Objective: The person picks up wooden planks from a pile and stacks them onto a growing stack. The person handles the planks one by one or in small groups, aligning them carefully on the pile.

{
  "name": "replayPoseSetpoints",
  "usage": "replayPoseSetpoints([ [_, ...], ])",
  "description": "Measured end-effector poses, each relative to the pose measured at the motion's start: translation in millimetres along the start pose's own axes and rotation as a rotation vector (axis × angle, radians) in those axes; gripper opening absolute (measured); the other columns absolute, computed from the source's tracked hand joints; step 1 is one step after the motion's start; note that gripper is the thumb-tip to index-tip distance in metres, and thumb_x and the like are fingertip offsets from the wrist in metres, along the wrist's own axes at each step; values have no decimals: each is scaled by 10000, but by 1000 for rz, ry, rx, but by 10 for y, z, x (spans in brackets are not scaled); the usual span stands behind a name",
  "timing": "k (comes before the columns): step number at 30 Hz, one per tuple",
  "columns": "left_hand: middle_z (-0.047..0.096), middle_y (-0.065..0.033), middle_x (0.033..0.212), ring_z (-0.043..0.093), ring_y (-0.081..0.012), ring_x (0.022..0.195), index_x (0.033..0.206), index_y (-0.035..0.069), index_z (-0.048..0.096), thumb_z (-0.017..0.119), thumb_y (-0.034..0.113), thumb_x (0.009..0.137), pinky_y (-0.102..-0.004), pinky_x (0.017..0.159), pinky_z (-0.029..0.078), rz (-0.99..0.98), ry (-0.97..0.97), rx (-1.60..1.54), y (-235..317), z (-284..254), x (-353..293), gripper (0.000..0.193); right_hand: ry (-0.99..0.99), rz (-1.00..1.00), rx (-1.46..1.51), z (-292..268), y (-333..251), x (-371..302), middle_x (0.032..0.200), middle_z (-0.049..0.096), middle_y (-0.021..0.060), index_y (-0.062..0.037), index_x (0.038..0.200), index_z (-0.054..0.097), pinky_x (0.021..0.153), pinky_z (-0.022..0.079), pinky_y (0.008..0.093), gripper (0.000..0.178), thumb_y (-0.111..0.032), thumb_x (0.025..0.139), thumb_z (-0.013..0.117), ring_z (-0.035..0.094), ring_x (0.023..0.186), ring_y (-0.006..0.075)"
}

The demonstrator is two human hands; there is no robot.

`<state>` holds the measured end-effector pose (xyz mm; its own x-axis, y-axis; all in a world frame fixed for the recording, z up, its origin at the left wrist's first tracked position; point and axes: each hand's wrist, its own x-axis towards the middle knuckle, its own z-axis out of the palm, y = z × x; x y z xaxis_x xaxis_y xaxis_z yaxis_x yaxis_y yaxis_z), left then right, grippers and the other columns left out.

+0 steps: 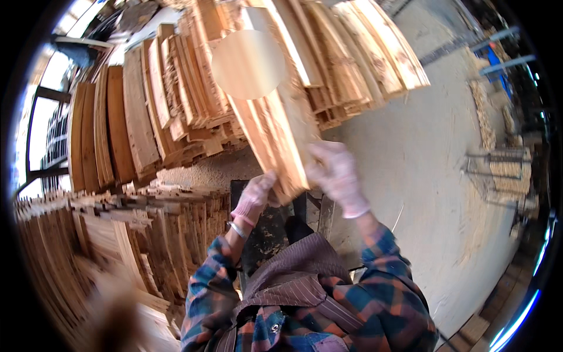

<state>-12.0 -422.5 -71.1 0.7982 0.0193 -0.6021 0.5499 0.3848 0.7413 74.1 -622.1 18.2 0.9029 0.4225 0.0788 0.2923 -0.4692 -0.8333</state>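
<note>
A wooden board [275, 146] with rough, streaked faces extends from my hands up and away to the far stack. At its near end my left hand [254, 197], in a pale pink glove, closes on the left edge. My right hand [339, 173], gloved alike and slightly smeared by motion, grips the right edge. Whether this is one board or two lying together I cannot tell. The far end overlaps the stacked boards [346, 64], and some of my fingers are hidden behind the wood.
Another pile of boards [141, 234] stands at the near left. Pale concrete floor [404, 170] stretches along the right. A wire-frame bin [498, 173] holding light-coloured wood stands at the far right. Something brown and blurred is at the lower left.
</note>
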Motion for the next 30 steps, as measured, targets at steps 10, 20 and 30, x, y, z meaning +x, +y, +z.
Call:
replayPoseSetpoints([
  [10,651,-123,1099,613,-212,1013,1251,-40,524,805,399,750,-312,909,492,189,-20,-163,294,86,-508,723,-345,317,-14,175,541,-371,998,642,65,-38,1138,582,810,499,307,426,-305,830,706,597,945,175],
  [20,619,-90,1192,582,-129,1034,1421,1,374,839,176,723,-293,901,506,289,-87,-217,-587,-607,-1403,856,-285,585,904,1229,211,-1208,1328,465,94,-76,1364,387,1047,392,413,811,-704,862,492,453,1224,238],
  [30,604,-159,1249,559,-235,1151,1446,54,352,829,234,660,-351,1016,429,435,624,-57,-552,-1016,-4376,937,-692,-194,463,2156,-1265,-1727,1260,503,180,23,1349,367,944,484,389,533,-317,970,524,537,1121,258],
])
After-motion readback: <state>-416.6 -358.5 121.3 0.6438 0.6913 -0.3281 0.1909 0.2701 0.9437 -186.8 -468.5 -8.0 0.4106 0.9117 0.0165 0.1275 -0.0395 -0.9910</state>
